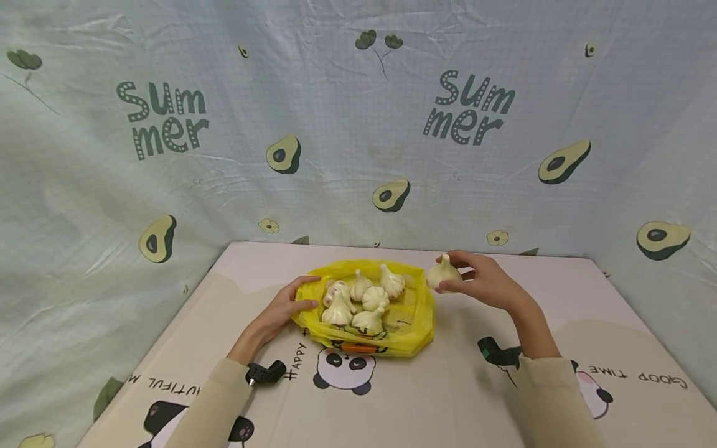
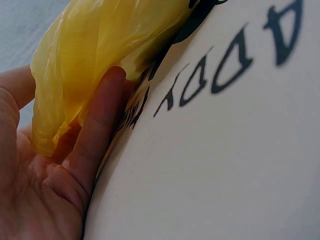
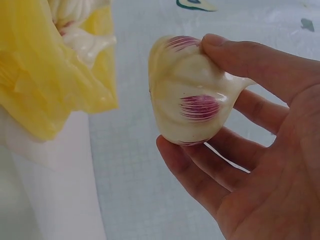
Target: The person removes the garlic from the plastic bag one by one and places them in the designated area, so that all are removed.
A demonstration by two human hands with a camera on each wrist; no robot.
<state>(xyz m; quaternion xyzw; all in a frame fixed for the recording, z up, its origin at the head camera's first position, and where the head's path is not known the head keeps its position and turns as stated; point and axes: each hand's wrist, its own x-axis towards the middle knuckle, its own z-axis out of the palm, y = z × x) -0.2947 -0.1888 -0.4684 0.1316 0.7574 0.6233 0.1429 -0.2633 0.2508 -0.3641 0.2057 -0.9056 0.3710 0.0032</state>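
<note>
Head view: I see the yellow bag (image 1: 392, 323) in the middle of the counter (image 1: 448, 398), open on top, w/ approx. six garlic bulbs (image 1: 364, 298) piled inside. My left hand (image 1: 282, 311) sits at the bag's left edge, fingers curled onto the plastic. My right hand (image 1: 484, 280) is just right of the bag, above the counter, holding one garlic bulb (image 1: 442, 274) apart from the pile, stem up.

Left wrist view: left hand (image 2: 45, 165) w/ fingers (image 2: 100, 130) closed narrow on a fold of the bag (image 2: 105, 45), bag edge lying against the printed counter (image 2: 225, 165).

Right wrist view: right hand (image 3: 260, 145) grips the bulb (image 3: 192, 92) btw. thumb on top and fingers (image 3: 195, 172) underneath; bulb is white w/ purple streaks. Bag (image 3: 45, 75) is just left of it, not touching.
</note>
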